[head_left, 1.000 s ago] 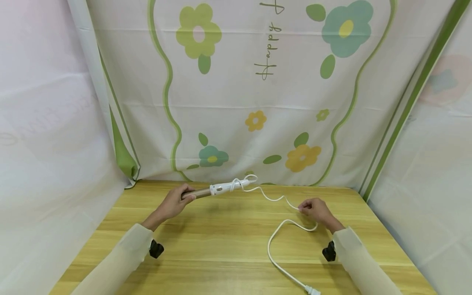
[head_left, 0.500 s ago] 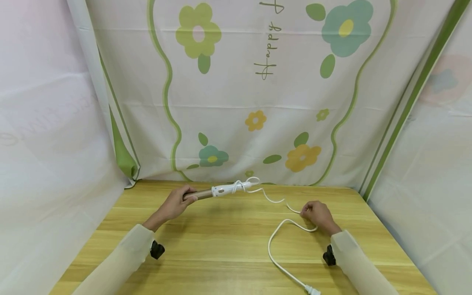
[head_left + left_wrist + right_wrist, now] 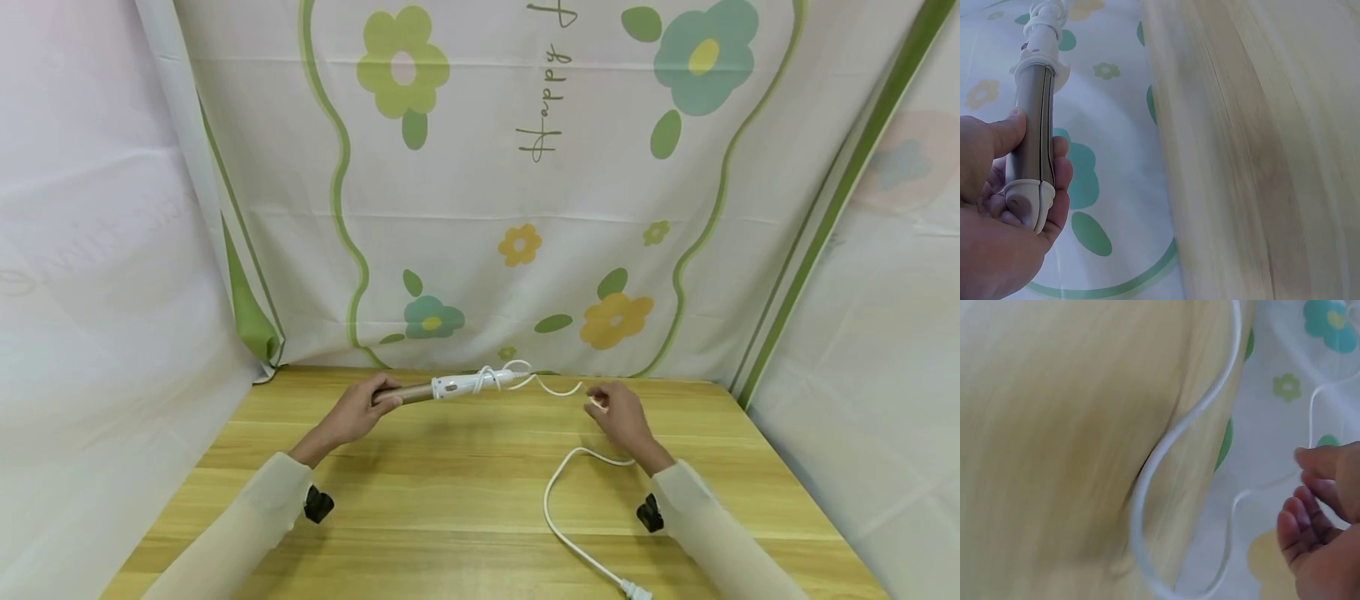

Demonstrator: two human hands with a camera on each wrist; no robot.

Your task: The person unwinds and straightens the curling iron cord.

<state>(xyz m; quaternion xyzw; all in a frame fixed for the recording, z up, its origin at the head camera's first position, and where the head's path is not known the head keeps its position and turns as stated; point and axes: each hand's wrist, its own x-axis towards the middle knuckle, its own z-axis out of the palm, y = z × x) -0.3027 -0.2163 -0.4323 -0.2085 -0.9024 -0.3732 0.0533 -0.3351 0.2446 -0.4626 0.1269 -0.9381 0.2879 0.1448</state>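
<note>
In the head view my left hand (image 3: pixel 354 414) grips the bronze barrel of a curling iron (image 3: pixel 459 386), held up over the table's far part. Its white handle points right, with cord looped round it. The left wrist view shows thumb and fingers wrapped about the barrel (image 3: pixel 1032 125) near its white tip. At the right, my right hand (image 3: pixel 622 421) pinches the white cord (image 3: pixel 547 500) between thumb and fingertips, above the table. The right wrist view has the cord (image 3: pixel 1137 512) sagging in a wide curve below that hand. A white plug (image 3: pixel 636 591) lies at the near edge of the view.
The wooden table (image 3: pixel 420 508) reaches back to a hanging white cloth (image 3: pixel 450 183) printed with flowers. More cloth hangs at the left (image 3: pixel 97 292) and right (image 3: pixel 862 350) sides.
My right hand first shifted slightly right, then moved up and left towards the curling iron with the cord. The left hand and curling iron have barely moved; the plug lies where it was.
</note>
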